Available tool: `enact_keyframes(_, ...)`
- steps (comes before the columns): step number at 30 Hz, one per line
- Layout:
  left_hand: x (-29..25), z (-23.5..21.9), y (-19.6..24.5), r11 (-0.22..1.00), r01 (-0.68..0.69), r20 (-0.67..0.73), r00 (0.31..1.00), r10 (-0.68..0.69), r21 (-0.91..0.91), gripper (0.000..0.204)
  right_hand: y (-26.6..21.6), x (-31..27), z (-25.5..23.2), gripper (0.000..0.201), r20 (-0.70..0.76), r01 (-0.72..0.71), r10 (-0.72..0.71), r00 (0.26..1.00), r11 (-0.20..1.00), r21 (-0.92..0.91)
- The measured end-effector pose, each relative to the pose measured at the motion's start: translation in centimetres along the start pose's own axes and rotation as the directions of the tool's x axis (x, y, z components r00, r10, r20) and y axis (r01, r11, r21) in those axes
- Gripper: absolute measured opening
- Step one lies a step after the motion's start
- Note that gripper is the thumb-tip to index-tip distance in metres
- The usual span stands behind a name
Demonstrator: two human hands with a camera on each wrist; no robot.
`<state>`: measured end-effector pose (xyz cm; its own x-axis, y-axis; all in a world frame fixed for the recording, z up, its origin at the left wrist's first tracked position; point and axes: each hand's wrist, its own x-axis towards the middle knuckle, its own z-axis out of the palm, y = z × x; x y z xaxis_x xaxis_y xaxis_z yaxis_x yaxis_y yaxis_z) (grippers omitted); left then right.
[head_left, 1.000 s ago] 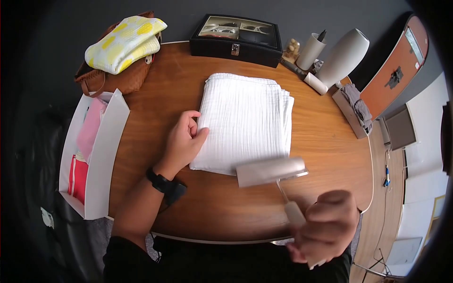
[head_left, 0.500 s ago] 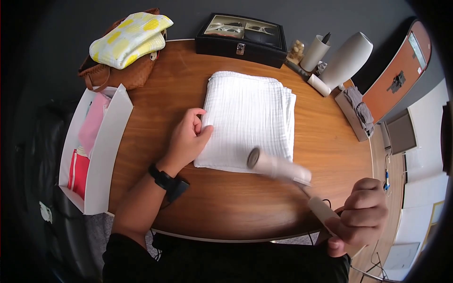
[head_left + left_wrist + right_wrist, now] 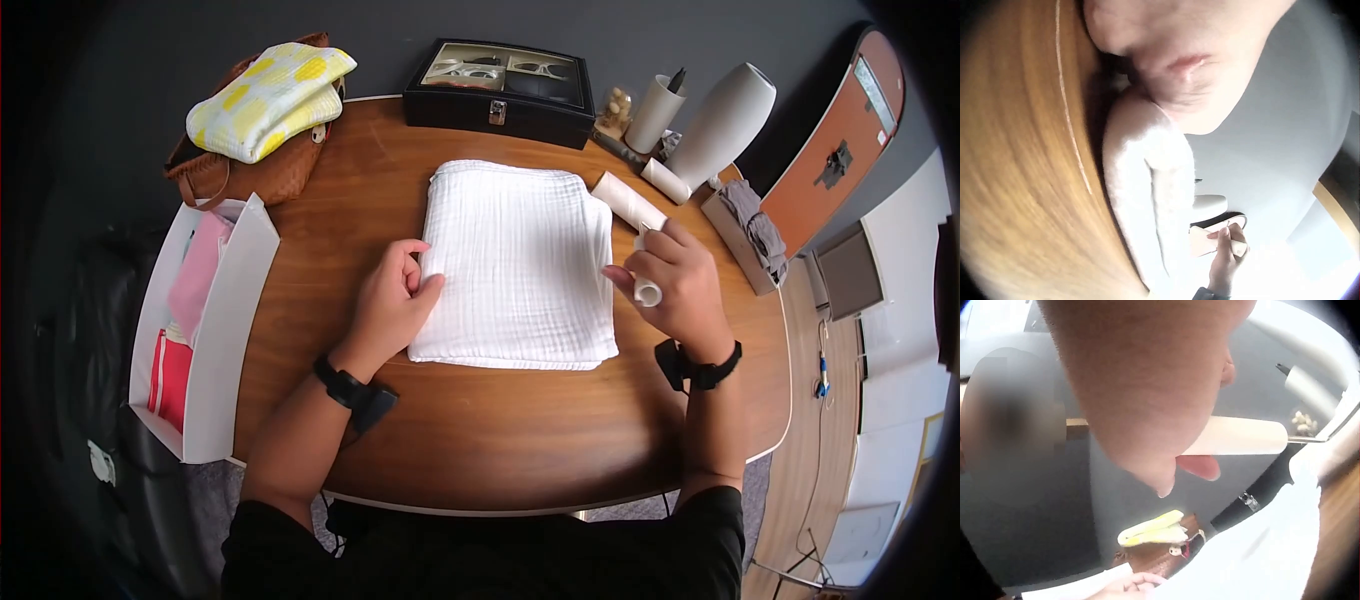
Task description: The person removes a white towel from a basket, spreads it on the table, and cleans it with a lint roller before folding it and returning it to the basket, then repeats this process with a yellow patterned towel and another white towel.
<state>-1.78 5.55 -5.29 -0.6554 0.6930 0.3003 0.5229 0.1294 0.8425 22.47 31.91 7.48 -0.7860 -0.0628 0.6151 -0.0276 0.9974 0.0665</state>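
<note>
A folded white cloth [image 3: 515, 265] lies flat on the wooden table. At its left edge rests my left hand [image 3: 392, 300], thumb on top and fingers bent beside the fold; the left wrist view shows the cloth's thick folded edge [image 3: 1147, 162] against the hand. My right hand [image 3: 680, 280] grips the pale handle [image 3: 1241, 435] of a roller. The roller's white cylinder [image 3: 630, 200] is at the cloth's upper right edge; whether it touches the cloth cannot be told.
A white box [image 3: 225, 330] of clothes stands left, below a brown bag [image 3: 285, 170] with a yellow-white cloth [image 3: 265, 95]. A black glasses case [image 3: 490, 115] is at the back. Right of it stand a jar [image 3: 615, 108], a white vase [image 3: 722, 120] and a narrow box [image 3: 740, 240].
My right hand has carried the roller from the table's near right side up to the cloth's upper right edge. The left hand has stayed at the cloth's left edge.
</note>
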Motion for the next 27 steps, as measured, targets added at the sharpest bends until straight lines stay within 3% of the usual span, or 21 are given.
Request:
enact_keyframes(2, -0.1, 0.1, -0.2, 1.0, 0.002, -0.004, 1.0, -0.002, -0.007, 0.038, -0.1, 0.2, -1.7, 0.031, 0.038, -0.006, 0.007, 0.999, 1.0, -0.015)
enact_keyframes(7, -0.1, 0.4, 0.5, 0.999, 0.012, -0.02, 1.0, -0.013, -0.043, 0.037, -2.8, 1.2, -6.3, 0.034, 0.07, 0.026, -0.043, 0.997, 0.973, 0.229)
enact_keyframes(10, -0.6, -0.7, 2.8, 0.959, -0.197, 0.056, 0.98, 0.189, 0.205, 0.039, -2.9, 1.1, -7.6, 0.032, 0.094, 0.039, -0.078, 0.993, 0.933, 0.358)
enact_keyframes(13, -1.4, -0.8, 6.8, 0.846, -0.498, 0.278, 0.854, 0.439, 0.193, 0.049, -0.5, -0.1, -7.2, 0.027, -0.023, -0.081, 0.096, 0.995, 0.927, 0.365)
enact_keyframes(15, -3.0, 0.4, 8.8, 0.852, -0.483, 0.436, 0.823, 0.364, 0.2, 0.064, 1.5, -1.1, -6.6, 0.026, -0.084, -0.258, 0.311, 0.947, 0.888, 0.38)
enact_keyframes(17, -3.7, 1.7, 9.3, 0.778, -0.539, 0.494, 0.797, 0.348, 0.322, 0.078, 3.6, -2.2, -5.8, 0.03, -0.145, -0.419, 0.535, 0.833, 0.779, 0.467)
enact_keyframes(20, -3.4, 3.0, 9.1, 0.68, -0.586, 0.495, 0.791, 0.36, 0.441, 0.081, 9.6, -5.3, -3.0, 0.035, -0.368, -0.269, 0.737, 0.567, 0.588, 0.763)
enact_keyframes(23, -2.2, 3.5, 8.4, 0.559, -0.639, 0.548, 0.759, 0.351, 0.528, 0.064, 13.0, -7.5, -3.3, 0.034, -0.355, -0.195, 0.919, 0.172, 0.385, 0.902)
enact_keyframes(26, -1.7, 4.1, 7.3, 0.391, -0.707, 0.598, 0.707, 0.378, 0.589, 0.047, 18.6, -12.3, -1.7, 0.03, -0.287, -0.07, 0.957, -0.033, 0.285, 0.956)
enact_keyframes(27, -1.2, 3.8, 7.6, 0.416, -0.709, 0.577, 0.706, 0.412, 0.57, 0.044, 20.3, -14.0, -0.8, 0.03, -0.248, -0.029, 0.963, -0.109, 0.246, 0.969)
